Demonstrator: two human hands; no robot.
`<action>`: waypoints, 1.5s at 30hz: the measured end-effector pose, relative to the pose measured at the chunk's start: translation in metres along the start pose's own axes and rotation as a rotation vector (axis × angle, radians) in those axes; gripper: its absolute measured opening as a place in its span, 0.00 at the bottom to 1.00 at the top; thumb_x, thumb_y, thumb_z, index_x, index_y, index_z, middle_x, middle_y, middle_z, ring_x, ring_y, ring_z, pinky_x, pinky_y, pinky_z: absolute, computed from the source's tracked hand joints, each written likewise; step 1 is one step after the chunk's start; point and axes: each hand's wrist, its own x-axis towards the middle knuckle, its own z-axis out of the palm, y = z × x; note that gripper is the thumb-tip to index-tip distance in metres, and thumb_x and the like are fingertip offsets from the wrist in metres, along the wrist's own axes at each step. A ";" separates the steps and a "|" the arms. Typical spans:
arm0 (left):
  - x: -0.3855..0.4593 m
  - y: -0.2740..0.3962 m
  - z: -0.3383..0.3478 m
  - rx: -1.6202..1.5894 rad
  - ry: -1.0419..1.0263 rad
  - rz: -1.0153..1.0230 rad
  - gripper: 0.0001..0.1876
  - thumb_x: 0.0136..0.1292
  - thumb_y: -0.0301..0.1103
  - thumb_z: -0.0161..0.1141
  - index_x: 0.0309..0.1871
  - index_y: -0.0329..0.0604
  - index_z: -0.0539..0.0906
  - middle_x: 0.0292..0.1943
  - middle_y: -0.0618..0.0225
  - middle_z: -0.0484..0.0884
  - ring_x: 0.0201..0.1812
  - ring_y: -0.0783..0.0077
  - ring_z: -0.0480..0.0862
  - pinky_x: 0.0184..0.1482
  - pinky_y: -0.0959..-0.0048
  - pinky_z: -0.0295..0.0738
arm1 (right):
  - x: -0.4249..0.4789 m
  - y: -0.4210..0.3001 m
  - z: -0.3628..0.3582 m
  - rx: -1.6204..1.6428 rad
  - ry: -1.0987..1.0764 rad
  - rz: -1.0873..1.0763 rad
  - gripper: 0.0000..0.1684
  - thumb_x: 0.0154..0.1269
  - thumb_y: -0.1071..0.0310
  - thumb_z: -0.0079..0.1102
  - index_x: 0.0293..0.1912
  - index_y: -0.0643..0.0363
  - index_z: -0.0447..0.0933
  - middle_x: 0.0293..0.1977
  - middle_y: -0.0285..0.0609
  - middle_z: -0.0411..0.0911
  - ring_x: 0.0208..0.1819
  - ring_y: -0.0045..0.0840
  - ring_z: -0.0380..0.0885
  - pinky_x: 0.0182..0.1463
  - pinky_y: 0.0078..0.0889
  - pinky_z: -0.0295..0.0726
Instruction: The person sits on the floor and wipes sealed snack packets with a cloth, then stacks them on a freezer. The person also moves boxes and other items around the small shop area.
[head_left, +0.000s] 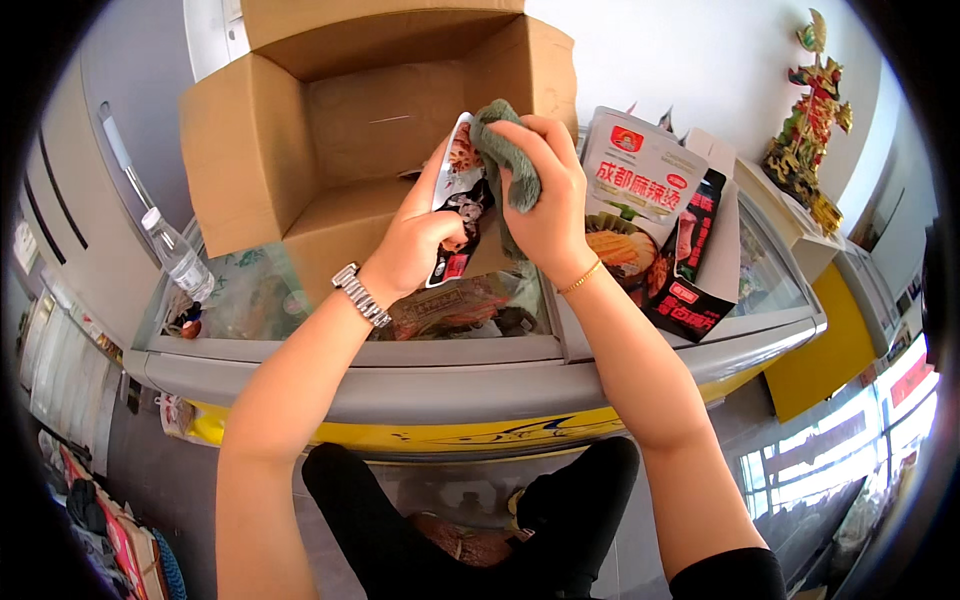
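My left hand (412, 244) grips a black-and-red printed food pouch (466, 196) by its lower left side, the thumb across its front. A grey-green cloth (516, 169) is bunched in my right hand (551, 202) and rests against the pouch's upper right edge, covering part of it. Both hands are raised in front of an open cardboard box (259, 161) lying with its mouth towards me. Inside that box, low down, a small dark item shows partly behind my left hand. My left wrist wears a metal watch; a thin bracelet circles the right.
A glass-topped chest freezer (480, 390) carries the box. To the right stand another pouch (641, 165) and an open display carton (690, 307). A clear plastic bottle (178, 255) stands at left. Beyond the carton, a colourful statue (814, 124) tops a ledge.
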 end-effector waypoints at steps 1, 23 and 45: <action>0.002 -0.003 0.002 0.008 -0.007 0.007 0.46 0.48 0.15 0.42 0.76 0.51 0.48 0.49 0.71 0.72 0.29 0.86 0.65 0.29 0.85 0.65 | 0.000 0.002 0.000 0.014 0.019 0.046 0.31 0.37 0.81 0.65 0.47 0.54 0.78 0.46 0.47 0.72 0.48 0.45 0.73 0.50 0.39 0.75; 0.000 -0.004 -0.007 0.112 0.064 -0.043 0.38 0.50 0.21 0.43 0.70 0.41 0.59 0.45 0.67 0.77 0.36 0.82 0.75 0.36 0.85 0.71 | -0.007 -0.014 0.007 0.053 -0.064 -0.208 0.29 0.38 0.79 0.66 0.46 0.53 0.78 0.47 0.45 0.73 0.49 0.45 0.73 0.51 0.41 0.75; 0.005 -0.002 -0.001 -0.196 0.118 -0.011 0.41 0.46 0.17 0.40 0.72 0.41 0.58 0.56 0.63 0.73 0.49 0.75 0.76 0.48 0.81 0.71 | -0.008 -0.005 0.005 0.053 -0.017 -0.033 0.31 0.38 0.83 0.62 0.47 0.55 0.76 0.46 0.47 0.72 0.47 0.45 0.73 0.50 0.39 0.75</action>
